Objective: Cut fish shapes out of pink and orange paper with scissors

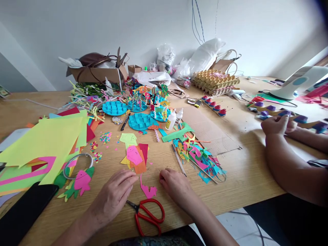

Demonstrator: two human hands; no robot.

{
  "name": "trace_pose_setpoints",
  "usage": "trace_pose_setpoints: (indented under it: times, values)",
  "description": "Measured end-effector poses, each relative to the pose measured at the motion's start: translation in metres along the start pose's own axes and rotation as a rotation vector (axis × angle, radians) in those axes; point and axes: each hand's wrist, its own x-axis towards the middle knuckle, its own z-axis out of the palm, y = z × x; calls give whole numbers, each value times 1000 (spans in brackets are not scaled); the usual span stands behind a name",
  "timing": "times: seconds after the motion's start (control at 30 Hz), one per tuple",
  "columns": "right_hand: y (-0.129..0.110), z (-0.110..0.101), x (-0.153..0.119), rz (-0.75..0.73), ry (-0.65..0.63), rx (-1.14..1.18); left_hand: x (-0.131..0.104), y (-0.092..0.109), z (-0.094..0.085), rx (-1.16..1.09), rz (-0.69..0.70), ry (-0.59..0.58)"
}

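While a jagged pink paper scrap (148, 193) lies between left hand (114, 193) and right hand (175, 184), whose fingers curl narrow, any grip impossible to tell, red-handled metal scissors (138, 209) rest at its six o'clock. Multicoloured paper offcuts (200, 153) sit at two; a co-worker (284, 164) at three is cut off.

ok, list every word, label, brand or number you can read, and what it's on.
None legible.
Front white bottle: label too small to read.
White bottle beside it: label too small to read.
Black marker: any print too small to read.
White device at right: any markings too blurred to read.
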Motion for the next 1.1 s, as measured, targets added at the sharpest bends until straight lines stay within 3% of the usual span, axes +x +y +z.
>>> trace_pose_setpoints:
  times: [0.17, 0.3, 0.5, 0.8, 0.97, 1.1]
  values:
    - [-4, -3, -3, -18, -12, 10, 20, -7, -1, -50, -12, 57]
    - [-13, -2, -13, -146, -25, 87, 28, -15, 6, -95, -49, 104]
    - [-17, 14, -11, -172, -1, 116, 19, -19, 21, -124, -60, 109]
    - [-19, 19, -11, -158, -4, 42, 14, -16, 27, -138, -75, 149]
    - [-6, -1, -7, -93, 69, 51, 14, -19, 26, -134, -71, 189]
    - [23, -30, -5, 92, 206, 25, 14, -23, 24, -118, -52, 237]
